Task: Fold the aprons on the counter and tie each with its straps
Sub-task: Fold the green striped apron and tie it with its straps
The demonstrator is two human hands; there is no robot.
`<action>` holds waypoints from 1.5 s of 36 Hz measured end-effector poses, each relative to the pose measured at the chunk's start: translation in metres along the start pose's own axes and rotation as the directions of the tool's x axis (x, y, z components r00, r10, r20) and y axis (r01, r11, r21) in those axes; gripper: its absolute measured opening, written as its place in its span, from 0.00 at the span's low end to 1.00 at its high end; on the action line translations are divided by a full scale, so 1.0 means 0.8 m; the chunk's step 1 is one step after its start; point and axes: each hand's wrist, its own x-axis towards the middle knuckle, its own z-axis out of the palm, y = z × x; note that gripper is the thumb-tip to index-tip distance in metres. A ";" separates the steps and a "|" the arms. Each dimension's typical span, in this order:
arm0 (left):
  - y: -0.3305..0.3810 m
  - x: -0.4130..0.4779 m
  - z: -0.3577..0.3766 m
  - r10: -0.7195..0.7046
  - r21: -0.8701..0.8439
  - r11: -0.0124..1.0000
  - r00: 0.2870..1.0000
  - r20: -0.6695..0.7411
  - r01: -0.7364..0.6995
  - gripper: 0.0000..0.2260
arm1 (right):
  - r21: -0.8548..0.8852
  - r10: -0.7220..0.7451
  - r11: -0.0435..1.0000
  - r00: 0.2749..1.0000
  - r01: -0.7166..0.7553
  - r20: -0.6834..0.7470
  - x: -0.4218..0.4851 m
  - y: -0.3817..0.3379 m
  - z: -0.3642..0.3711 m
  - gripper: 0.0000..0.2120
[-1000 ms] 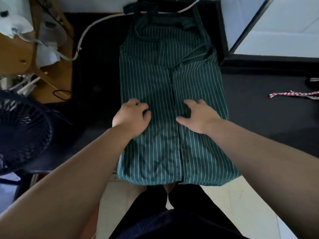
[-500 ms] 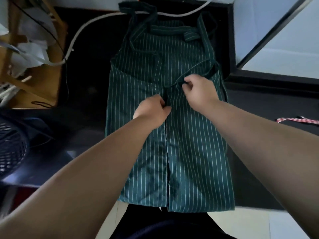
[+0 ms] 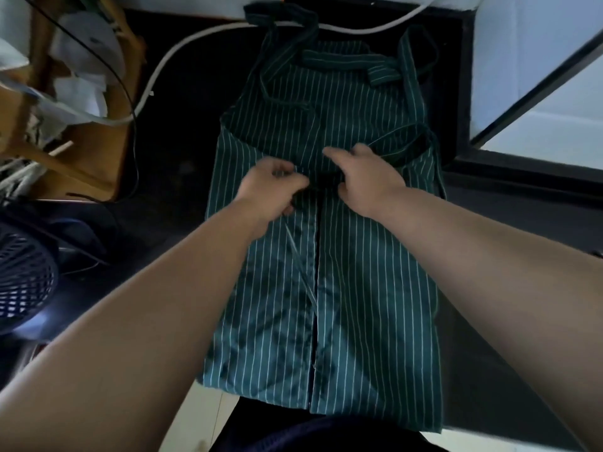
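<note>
A dark green apron (image 3: 359, 288) with thin white stripes lies lengthwise on the black counter (image 3: 182, 151), both long sides folded in so they meet at a centre seam. Its hem hangs a little over the near counter edge. My left hand (image 3: 270, 187) sits left of the seam with curled fingers pinching a dark strap. My right hand (image 3: 365, 177) is just right of it, thumb on the same strap, index finger stretched out. A waist strap (image 3: 408, 148) loops from the right edge to that hand. More straps (image 3: 342, 58) lie bunched at the bib end.
A white cable (image 3: 182, 50) curves across the back of the counter under the top straps. At left stand a wooden frame (image 3: 91, 151) with white clutter and a dark fan (image 3: 23, 275). A raised black ledge and white wall (image 3: 538, 93) bound the right side.
Both hands moved from lower on the apron up to its middle. They came together at the seam and now have a dark strap between them.
</note>
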 end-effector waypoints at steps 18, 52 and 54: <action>-0.029 -0.023 -0.007 0.390 0.708 0.588 0.904 0.174 -0.390 0.17 | 0.128 0.120 0.987 0.977 -0.098 -0.178 -0.012 -0.018 -0.005 0.12; -0.002 0.022 -0.002 0.226 0.833 0.407 0.925 0.306 -0.375 0.40 | 0.010 0.077 0.997 0.991 -0.079 0.113 -0.005 0.005 -0.018 0.31; -0.009 0.025 0.002 0.231 0.838 0.407 0.928 0.291 -0.364 0.41 | -0.003 0.064 0.998 0.992 -0.064 0.108 0.004 0.006 -0.014 0.29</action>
